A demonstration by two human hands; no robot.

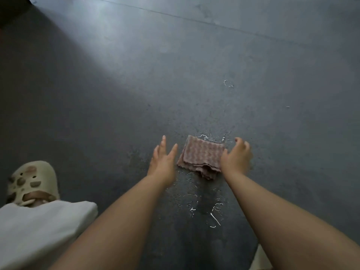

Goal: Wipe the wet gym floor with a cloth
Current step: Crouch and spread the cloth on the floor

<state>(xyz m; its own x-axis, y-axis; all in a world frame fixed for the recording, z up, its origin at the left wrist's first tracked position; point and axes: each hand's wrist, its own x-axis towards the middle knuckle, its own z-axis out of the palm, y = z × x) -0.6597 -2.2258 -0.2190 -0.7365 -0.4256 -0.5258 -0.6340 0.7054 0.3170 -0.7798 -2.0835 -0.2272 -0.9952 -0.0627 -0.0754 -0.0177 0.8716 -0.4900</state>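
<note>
Gym, dark speckled rubber floor (116, 114), seam

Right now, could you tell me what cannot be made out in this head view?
- Right hand: whether it touches the cloth; contact hidden by the hand itself.
- Floor under the cloth: covered.
- Right foot: cut off by the bottom edge.
- Wet patch: its extent is unclear on the dark floor.

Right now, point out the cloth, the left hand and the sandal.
cloth (202, 155), head view, middle of its folded top layer.
left hand (162, 162), head view, back of the hand.
sandal (34, 182), head view, its beige upper.
</note>
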